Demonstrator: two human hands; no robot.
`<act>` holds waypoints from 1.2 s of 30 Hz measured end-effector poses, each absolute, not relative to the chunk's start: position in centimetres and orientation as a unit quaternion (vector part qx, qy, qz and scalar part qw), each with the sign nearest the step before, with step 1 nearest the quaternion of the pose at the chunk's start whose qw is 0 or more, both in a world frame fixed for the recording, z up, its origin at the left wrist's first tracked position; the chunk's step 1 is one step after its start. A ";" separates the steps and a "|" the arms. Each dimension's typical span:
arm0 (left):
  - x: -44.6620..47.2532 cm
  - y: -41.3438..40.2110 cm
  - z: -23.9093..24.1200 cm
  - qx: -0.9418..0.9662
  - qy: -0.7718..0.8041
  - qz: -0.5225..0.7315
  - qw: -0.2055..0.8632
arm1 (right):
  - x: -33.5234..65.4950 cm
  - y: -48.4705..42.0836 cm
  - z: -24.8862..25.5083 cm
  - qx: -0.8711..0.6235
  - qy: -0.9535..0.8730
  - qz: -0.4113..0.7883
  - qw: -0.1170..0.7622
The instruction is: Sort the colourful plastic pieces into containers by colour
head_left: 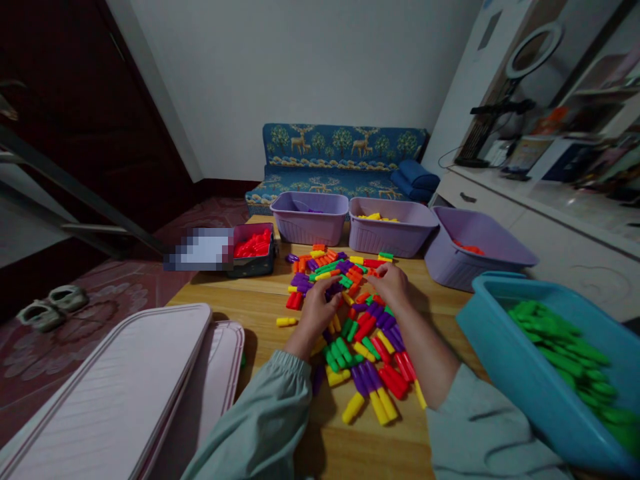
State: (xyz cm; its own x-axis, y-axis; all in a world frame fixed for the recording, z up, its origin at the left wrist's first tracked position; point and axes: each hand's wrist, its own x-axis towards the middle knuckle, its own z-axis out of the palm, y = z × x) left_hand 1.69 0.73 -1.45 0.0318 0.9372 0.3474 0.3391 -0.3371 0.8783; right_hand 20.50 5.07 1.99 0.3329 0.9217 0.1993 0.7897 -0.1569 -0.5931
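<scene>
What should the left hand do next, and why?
Probably close the left hand on the purple piece at its fingertips and carry it to the far-left lilac bin, which seems to hold purple ones. The other bins hold one colour each: yellow in the middle bin, green in the blue bin.

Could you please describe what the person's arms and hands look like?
Loose, pale grey-green long sleeves: the left sleeve ends in a gathered cuff at the wrist, the right sleeve sits higher up the forearm. The left hand and right hand are ungloved.
</scene>
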 end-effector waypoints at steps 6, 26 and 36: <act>1.5 0.9 -1.3 0.639 0.486 0.513 0.304 | 18.5 5.8 1.2 -0.653 -0.600 0.236 0.397; 2.3 0.1 0.3 0.783 0.514 0.328 0.125 | 17.1 3.2 1.9 -0.673 -0.683 0.161 0.234; 3.7 1.9 2.9 0.745 0.642 0.157 0.089 | 17.5 2.8 0.9 -0.674 -0.627 0.201 0.336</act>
